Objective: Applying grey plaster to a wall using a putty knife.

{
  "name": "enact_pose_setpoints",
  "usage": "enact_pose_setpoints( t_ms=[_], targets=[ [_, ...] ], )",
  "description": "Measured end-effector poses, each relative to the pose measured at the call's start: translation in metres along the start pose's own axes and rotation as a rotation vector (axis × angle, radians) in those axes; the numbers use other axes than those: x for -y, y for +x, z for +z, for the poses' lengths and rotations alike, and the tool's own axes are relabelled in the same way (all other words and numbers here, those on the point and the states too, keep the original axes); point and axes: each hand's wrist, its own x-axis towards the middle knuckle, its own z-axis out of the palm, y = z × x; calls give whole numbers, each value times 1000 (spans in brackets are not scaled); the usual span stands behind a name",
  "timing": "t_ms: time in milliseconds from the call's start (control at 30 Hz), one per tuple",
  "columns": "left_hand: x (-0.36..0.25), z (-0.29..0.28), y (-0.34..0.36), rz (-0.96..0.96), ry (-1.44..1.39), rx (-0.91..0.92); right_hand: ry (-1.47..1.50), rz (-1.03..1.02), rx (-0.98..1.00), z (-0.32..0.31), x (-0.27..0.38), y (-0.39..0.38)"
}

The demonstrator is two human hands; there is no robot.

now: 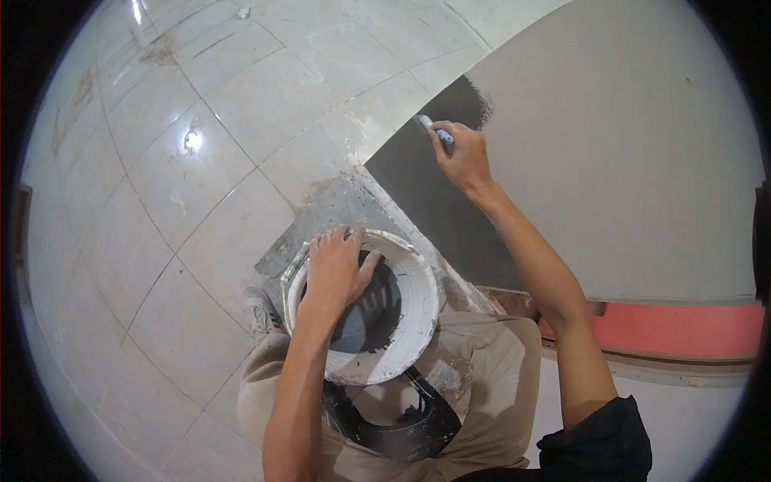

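Note:
My left hand (336,265) curls over the far rim of a white bucket (419,293), with the thumb on the inner side. Dark grey paint or coating shows in the bottom of the bucket and smeared on its wall. My right hand (466,157) is closed around a short white-and-blue handle (438,130), held against a large panel or wall face. The handle's working end is hidden, so I cannot tell what kind of tool it is. Around that hand lies a dark grey coated patch (418,185) with a ragged edge; beyond it the surface (610,145) is lighter grey.
Glossy pale floor tiles (217,217) with stains spread to the left. A grey slab (321,213) lies beside the bucket. A black curved object (401,438) is between my legs, below the bucket. My shoe (259,309) is left of it. A red strip (683,325) runs at the right.

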Motion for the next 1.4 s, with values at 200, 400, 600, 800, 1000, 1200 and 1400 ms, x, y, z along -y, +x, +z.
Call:
enact_pose_setpoints(
  t_ms=[200, 400, 600, 800, 1000, 1200, 1400],
  targets=[
    [-3, 2, 2, -41, 22, 41, -51, 48, 80, -12, -16, 20],
    [2, -2, -1, -46, -20, 43, -99, -59, -84, -72, 18, 19],
    [-3, 0, 1, -24, 14, 32, 1, -17, 9, -27, -12, -41],
    [-1, 3, 3, -40, 4, 25, -66, 6, 31, -49, -23, -23],
    [2, 1, -1, -38, 3, 19, -49, -60, -110, -91, 18, -14],
    [0, 2, 1, -38, 40, 28, 90, 94, 16, -2, 1, -41],
    [-1, 4, 4, -17, 18, 43, 1, 118, 144, 40, -48, -38]
  ],
)
